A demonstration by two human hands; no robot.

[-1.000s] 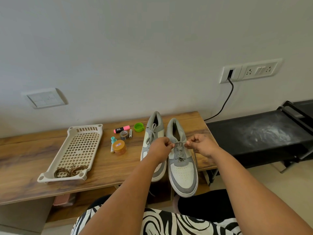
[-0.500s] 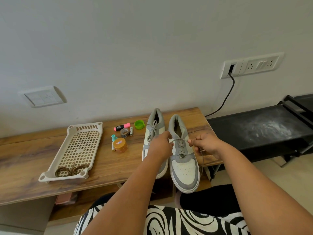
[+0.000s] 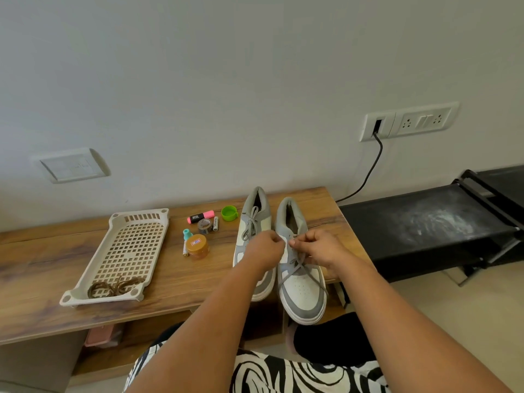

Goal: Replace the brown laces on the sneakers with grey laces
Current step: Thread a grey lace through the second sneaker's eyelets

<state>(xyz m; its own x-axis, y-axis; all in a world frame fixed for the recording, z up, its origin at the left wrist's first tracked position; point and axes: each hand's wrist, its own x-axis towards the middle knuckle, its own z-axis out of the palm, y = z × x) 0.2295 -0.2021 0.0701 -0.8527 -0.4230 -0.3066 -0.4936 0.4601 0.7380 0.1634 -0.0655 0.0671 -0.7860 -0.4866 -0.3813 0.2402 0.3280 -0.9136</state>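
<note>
A wooden table (image 3: pixel 42 273) is set against a pale wall. Two grey-and-white sneakers stand side by side on it. The grey lace (image 3: pixel 302 269) of the right sneaker (image 3: pixel 303 290) is pinched near the top eyelets by curled fingers of both the left hand (image 3: pixel 265 249) and the right hand (image 3: pixel 320 246). The left sneaker (image 3: pixel 253 222) is already laced in grey. The brown laces (image 3: pixel 113 287) are lying coiled in the near end of a white perforated tray (image 3: pixel 141 217), well apart from the shoes.
</note>
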